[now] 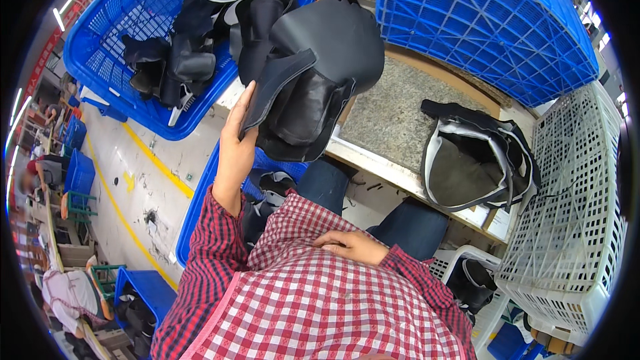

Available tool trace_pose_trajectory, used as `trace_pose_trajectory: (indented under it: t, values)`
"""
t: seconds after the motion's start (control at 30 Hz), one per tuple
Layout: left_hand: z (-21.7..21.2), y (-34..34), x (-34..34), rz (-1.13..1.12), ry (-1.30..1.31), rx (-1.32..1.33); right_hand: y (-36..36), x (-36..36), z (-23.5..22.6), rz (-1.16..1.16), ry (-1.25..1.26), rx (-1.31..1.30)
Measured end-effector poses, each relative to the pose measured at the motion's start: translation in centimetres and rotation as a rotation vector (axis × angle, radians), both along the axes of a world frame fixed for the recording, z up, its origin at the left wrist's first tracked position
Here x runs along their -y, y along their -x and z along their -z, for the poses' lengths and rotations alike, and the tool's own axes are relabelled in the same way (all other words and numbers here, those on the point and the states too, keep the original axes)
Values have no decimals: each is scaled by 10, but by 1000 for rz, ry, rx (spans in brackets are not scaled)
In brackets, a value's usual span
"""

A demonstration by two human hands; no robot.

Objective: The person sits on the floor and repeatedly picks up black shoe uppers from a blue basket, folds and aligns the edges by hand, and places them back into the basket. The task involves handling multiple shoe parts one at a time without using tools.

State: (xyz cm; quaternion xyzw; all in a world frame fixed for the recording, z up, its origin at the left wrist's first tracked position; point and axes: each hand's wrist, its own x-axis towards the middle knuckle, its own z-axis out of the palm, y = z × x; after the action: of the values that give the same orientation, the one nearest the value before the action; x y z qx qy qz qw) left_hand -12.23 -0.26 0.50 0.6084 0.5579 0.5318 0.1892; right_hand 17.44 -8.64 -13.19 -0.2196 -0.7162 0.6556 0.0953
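Observation:
My left hand (238,143) grips the edge of a black leather boot upper (303,110), its fingers stretched along the near side. The piece is raised over the bench's left end, in front of a stack of similar dark uppers (257,30). Against the checked apron (320,280) lies my right hand (355,245), empty, with its fingers loosely laid on the cloth. Another boot upper (467,167), black with a white and grey inside, stands on the bench's right part.
A blue basket (93,57) of uppers is at the far left, and a tilted blue crate (487,23) rises behind the bench (390,117). White crates (563,227) stand at the right. Below my left forearm sits another blue basket (200,210). People work at the far left.

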Motion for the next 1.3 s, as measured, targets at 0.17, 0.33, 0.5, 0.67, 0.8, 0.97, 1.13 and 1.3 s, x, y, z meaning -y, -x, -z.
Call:
trace_pose_trajectory:
  t: [0.17,0.33,0.5,0.67,0.8,0.97,1.13,1.3]
  values:
    - [5,3,4,-138,-137,-284,5,1,-1,21,17,8]
    - [11,5,10,-151,-132,-377,10,5,-13,107,67,67]
    - [15,-13,17,-151,-107,-425,6,-29,-41,683,-113,-39]
    - [23,-59,24,-76,-178,-498,-1,-95,-58,955,-58,-149]
    - [36,-84,29,21,-166,-490,-7,-115,-51,1179,-222,4]
    - [51,-92,29,100,-139,-443,-22,-115,-35,1257,-246,-40]
    - [61,-101,24,183,-98,-401,-33,-114,-21,1314,17,-177]
    - [71,-111,35,349,-75,-399,-47,-119,-26,1410,140,-380]
